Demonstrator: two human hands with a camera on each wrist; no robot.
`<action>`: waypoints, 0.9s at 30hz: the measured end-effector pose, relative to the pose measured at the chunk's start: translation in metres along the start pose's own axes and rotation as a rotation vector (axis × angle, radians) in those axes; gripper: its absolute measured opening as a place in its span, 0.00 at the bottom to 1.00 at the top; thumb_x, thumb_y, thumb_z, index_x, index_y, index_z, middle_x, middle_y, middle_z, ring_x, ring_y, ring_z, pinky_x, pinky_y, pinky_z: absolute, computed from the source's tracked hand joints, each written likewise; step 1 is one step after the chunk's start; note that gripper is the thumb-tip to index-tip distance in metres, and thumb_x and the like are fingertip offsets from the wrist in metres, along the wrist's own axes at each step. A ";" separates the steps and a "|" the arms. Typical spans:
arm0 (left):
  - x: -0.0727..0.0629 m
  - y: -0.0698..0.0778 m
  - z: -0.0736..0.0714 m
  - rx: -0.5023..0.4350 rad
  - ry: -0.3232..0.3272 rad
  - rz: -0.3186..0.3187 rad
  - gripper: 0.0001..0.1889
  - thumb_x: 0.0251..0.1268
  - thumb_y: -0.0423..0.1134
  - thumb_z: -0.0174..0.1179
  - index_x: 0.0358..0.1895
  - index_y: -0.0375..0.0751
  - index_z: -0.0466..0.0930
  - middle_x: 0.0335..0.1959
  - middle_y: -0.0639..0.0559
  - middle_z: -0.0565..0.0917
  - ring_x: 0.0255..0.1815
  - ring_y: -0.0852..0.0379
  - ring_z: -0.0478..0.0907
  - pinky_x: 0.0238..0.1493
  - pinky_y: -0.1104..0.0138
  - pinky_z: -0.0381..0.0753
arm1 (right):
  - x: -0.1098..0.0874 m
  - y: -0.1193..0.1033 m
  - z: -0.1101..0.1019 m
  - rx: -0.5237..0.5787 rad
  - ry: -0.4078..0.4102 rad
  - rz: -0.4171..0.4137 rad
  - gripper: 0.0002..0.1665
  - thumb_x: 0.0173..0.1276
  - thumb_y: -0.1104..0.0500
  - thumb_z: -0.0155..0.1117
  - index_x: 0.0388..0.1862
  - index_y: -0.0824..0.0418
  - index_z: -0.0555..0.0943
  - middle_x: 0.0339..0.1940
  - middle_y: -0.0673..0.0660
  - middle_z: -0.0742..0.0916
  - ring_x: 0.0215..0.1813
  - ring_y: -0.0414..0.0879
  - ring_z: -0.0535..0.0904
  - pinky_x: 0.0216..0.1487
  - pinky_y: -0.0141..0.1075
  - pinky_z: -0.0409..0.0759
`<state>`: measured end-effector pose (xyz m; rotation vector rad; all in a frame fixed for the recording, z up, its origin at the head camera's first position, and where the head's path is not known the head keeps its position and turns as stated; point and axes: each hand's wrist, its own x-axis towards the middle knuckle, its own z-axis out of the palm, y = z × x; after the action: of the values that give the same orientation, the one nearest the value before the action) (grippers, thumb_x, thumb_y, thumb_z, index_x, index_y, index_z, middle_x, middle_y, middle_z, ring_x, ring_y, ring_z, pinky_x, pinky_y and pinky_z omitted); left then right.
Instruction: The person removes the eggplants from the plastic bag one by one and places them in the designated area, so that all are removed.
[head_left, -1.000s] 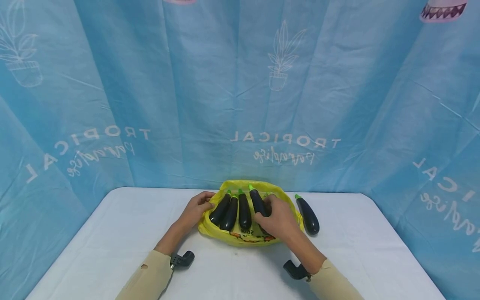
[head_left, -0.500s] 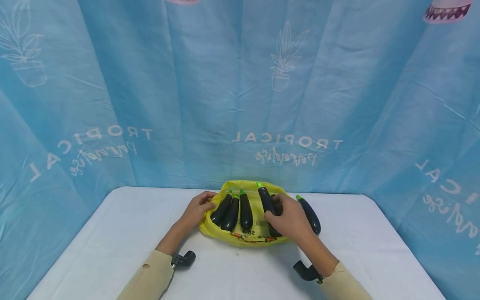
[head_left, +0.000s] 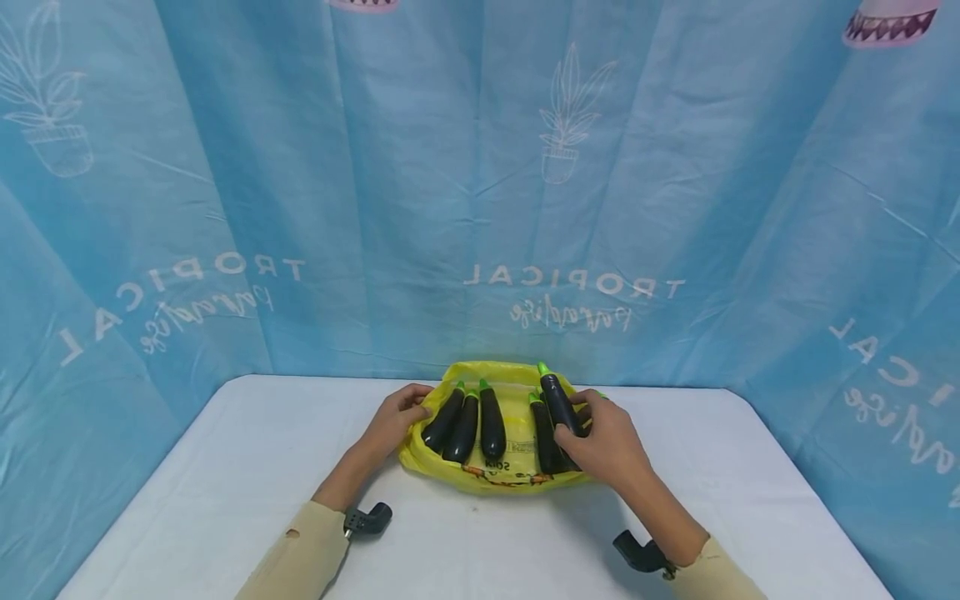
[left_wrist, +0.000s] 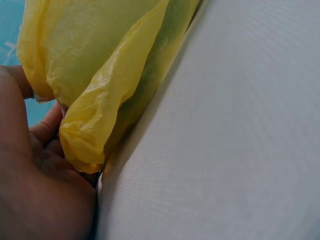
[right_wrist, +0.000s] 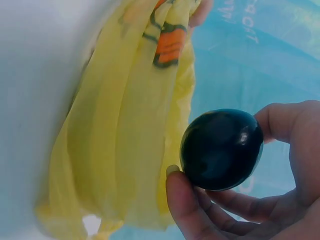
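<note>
A yellow plastic bag (head_left: 516, 404) lies with its mouth spread wide on the white table. My left hand (head_left: 392, 422) pinches the bag's left rim; in the left wrist view the thin film (left_wrist: 100, 112) bunches between thumb and fingers. My right hand (head_left: 606, 439) grips a dark eggplant (head_left: 556, 397) with a green stem, raised over the bag's right side. Its glossy round end (right_wrist: 220, 150) faces the right wrist camera. Three eggplants (head_left: 491, 423) lie in the bag's left half, another eggplant (head_left: 543, 433) at its right, just left of the held one.
Behind my right hand an eggplant's green stem tip (head_left: 603, 396) shows; the rest is hidden. The white tablecloth (head_left: 465, 550) spreads around the bag. A blue printed curtain (head_left: 420, 208) hangs behind the table and along both sides.
My right hand has moved right with the eggplant, across the bag toward its right rim, uncovering another eggplant in the bag. It now hides most of the one outside. My left hand stays put.
</note>
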<state>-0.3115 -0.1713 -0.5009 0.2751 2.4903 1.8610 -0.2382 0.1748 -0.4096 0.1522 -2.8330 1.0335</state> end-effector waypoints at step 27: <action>0.002 -0.001 0.000 -0.021 -0.002 0.002 0.20 0.70 0.32 0.57 0.64 0.36 0.80 0.52 0.43 0.83 0.51 0.51 0.78 0.53 0.66 0.80 | -0.011 0.039 -0.035 -0.050 0.053 0.032 0.30 0.68 0.53 0.67 0.65 0.65 0.77 0.49 0.62 0.89 0.44 0.51 0.86 0.36 0.40 0.85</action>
<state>-0.3136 -0.1714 -0.5017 0.2788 2.4685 1.8855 -0.2300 0.2276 -0.4098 0.0743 -2.8191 0.9569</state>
